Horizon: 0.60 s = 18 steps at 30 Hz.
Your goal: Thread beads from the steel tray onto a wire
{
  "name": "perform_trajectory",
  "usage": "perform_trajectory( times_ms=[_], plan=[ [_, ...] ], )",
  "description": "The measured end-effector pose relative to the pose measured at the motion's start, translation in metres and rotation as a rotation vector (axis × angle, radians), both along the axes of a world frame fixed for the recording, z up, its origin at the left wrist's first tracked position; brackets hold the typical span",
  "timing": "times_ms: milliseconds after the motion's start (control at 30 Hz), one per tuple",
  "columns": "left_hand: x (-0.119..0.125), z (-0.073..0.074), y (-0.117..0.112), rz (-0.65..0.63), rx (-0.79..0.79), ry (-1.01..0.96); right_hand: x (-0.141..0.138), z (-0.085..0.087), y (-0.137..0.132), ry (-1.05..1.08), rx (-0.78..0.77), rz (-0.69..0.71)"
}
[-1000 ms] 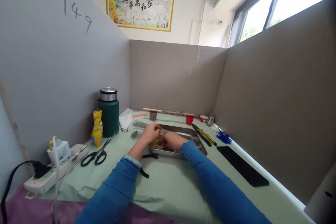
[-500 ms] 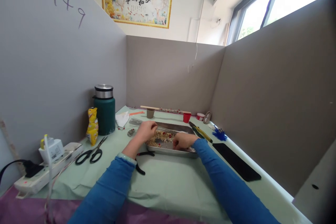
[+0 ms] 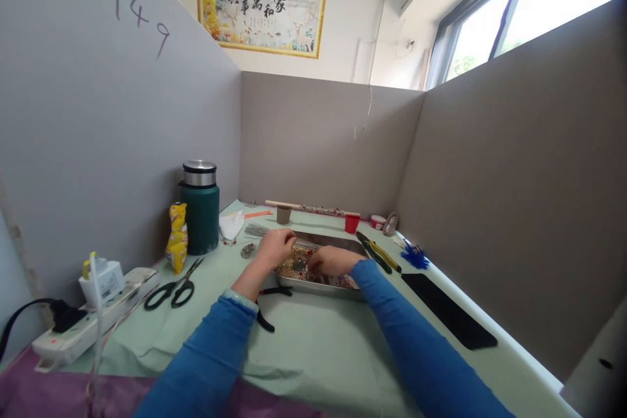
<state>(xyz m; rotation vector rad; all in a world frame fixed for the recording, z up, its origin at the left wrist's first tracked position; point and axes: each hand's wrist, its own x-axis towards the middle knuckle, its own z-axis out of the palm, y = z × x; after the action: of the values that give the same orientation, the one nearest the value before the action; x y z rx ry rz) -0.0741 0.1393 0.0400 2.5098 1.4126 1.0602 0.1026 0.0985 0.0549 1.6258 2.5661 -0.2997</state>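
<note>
My left hand [image 3: 277,249] is closed in a pinch over the left side of a metal tray [image 3: 323,290]. A thin silvery wire [image 3: 306,244] runs rightward from its fingertips. Inside the tray lie small gold and red beads [image 3: 288,269]. Over these beads my right hand [image 3: 334,261] reaches down, its fingers pinched together; what is between them is too small to make out. A bundle of thin wires [image 3: 255,230] lies behind my left hand, and a small silvery beaded piece [image 3: 247,250] rests left of it. Black-handled pliers [image 3: 266,313] lie before the tray, partly behind my left sleeve.
Scissors [image 3: 176,287], a green flask [image 3: 200,215], a yellow packet [image 3: 177,238] and a power strip [image 3: 98,320] stand left. Yellow-handled pliers [image 3: 381,253], a black strip [image 3: 448,310] and a red cup [image 3: 351,223] lie right. A beaded stick [image 3: 313,209] lies behind.
My right hand has moved left within the tray, closer to my left hand. My left hand keeps its pinch. The whole view has shifted slightly.
</note>
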Motion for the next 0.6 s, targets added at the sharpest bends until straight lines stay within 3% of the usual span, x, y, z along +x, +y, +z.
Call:
perform_trajectory(
  times_ms=[133,233,300,400,600],
  plan=[
    [0.001,0.000,-0.002,-0.007,-0.015,0.029,0.038,0.009,-0.013,0.140,0.000,0.004],
    [0.002,-0.001,-0.003,-0.014,-0.009,0.059,0.059,0.013,-0.019,0.135,-0.069,-0.096],
    [0.002,-0.001,-0.003,-0.016,-0.007,0.069,0.069,0.015,-0.021,0.152,-0.017,-0.185],
    [0.002,-0.002,-0.003,-0.031,-0.014,0.069,0.080,0.017,-0.026,0.106,0.053,-0.294],
    [0.003,-0.004,-0.004,-0.077,-0.022,0.093,0.082,0.021,-0.033,0.106,0.018,-0.290]
  ],
)
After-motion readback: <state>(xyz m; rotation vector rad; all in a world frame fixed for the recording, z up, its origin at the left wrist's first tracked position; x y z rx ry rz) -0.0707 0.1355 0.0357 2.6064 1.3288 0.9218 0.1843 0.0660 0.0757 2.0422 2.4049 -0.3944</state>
